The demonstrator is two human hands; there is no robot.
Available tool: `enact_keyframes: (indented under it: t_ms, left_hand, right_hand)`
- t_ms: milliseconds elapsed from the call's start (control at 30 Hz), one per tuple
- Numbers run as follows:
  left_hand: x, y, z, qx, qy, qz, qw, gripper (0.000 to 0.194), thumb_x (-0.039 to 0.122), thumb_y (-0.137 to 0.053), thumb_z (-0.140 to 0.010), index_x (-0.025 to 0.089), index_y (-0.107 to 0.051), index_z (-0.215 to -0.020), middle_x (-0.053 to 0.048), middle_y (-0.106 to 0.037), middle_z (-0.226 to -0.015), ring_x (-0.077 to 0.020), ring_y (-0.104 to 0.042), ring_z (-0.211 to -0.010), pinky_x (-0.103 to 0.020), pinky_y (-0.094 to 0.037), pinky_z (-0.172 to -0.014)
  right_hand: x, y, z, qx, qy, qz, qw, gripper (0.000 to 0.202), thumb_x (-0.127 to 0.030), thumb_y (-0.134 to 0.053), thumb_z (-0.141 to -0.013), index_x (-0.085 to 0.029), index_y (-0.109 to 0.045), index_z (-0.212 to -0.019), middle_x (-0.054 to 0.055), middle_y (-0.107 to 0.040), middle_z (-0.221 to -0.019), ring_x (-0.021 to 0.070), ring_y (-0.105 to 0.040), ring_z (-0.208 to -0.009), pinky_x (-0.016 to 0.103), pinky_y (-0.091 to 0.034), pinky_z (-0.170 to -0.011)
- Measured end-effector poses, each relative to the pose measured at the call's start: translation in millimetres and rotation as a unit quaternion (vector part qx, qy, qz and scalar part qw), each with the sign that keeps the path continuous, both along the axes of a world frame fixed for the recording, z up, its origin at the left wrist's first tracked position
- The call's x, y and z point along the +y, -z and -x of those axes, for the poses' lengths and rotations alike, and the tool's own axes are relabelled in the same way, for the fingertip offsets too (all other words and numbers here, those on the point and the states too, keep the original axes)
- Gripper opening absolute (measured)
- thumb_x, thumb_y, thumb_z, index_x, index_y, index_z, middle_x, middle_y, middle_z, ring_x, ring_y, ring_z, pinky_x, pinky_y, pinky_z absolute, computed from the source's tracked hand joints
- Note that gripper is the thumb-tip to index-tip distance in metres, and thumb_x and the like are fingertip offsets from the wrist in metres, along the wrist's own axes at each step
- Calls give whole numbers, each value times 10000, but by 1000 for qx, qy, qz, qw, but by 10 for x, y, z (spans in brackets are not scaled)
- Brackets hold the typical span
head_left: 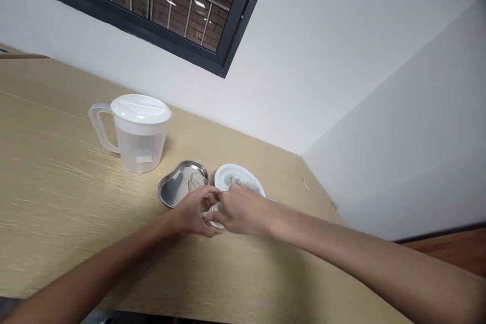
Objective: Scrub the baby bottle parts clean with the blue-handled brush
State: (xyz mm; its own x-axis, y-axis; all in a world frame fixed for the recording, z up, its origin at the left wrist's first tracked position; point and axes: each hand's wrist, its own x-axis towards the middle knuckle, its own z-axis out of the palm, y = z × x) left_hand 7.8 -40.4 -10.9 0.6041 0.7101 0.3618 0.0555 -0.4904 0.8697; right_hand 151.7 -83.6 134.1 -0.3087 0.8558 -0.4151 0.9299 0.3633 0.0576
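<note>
A small white object (215,207), partly hidden by fingers, sits between the two hands above the desk (56,192), nearer than the metal tray (173,186) and white plate (222,174); the left grip (193,212) is clamped around it, the right grip (243,210) closed on its right side.

We saw moderate indoor light — white glare on jug lid (141,111), sheen on metal tray (172,190). Soft shadow fell on tabletop (56,162) under right forearm (334,245). Window glass (163,0) looked dark, with bright reflections. We found small white item (216,218) between left hand (192,211) and right hand (243,210) slightly soft — upper right corner darkened.
</note>
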Motion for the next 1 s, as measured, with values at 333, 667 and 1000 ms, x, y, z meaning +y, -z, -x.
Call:
enact_keyframes:
  t_ms: [333,667,1000]
  left_hand:
    - [34,110,-26,-19,-15,-75,997,662,286,-843,-530,190,-630,-1150,-14,-677,-929,-200,-635,-820,-321,-518,-773]
    - [74,95,-12,-26,7,-75,997,638,296,-834,-542,187,-636,-1138,-47,-735,-1028,-257,-693,-917,-361,-535,-830]
    - [22,110,-22,5,-25,-34,999,701,336,-888,-535,179,-625,-1166,-66,-709,-1071,-283,-681,-974,-400,-551,-876]
  right_hand:
    - [-160,122,-151,21,-75,-21,997,395,-417,-516,-1032,-95,-611,-1240,160,-710,-1075,250,-693,-907,323,-487,-722]
    - [123,100,-313,-43,-447,-66,891,309,-40,-416,-1010,-159,-641,-1185,129,-674,-1202,219,-624,-1119,336,-566,-833]
    - [30,-4,-432,-16,-385,-82,919,516,-88,-442,-1008,-127,-382,-1519,162,-603,-1385,218,-624,-1202,331,-558,-920]
